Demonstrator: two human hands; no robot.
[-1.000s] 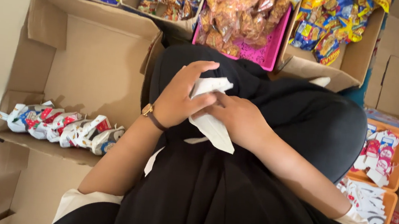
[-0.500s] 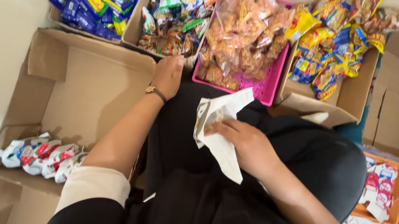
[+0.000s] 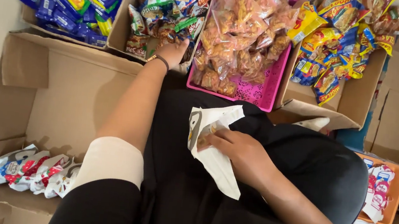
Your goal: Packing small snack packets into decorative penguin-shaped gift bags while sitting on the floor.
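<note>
Left hand (image 3: 172, 53) apparently grasping a snack packet (image 3: 160, 35) at box edge (image 3: 117, 42), right hand (image 3: 235, 151) gripping white paper bag (image 3: 214, 154) on lap

Pink basket (image 3: 257, 91) of orange snacks; blue packets (image 3: 62, 1) far left.

Right hand (image 3: 237, 151) on white bag (image 3: 215, 151)

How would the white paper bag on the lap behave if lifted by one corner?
The bag looks thin and creased, so it would probably flop and fold. It lies flat under the right hand, so it is likely light. Its open mouth near the fingers might spill anything inside.
</note>
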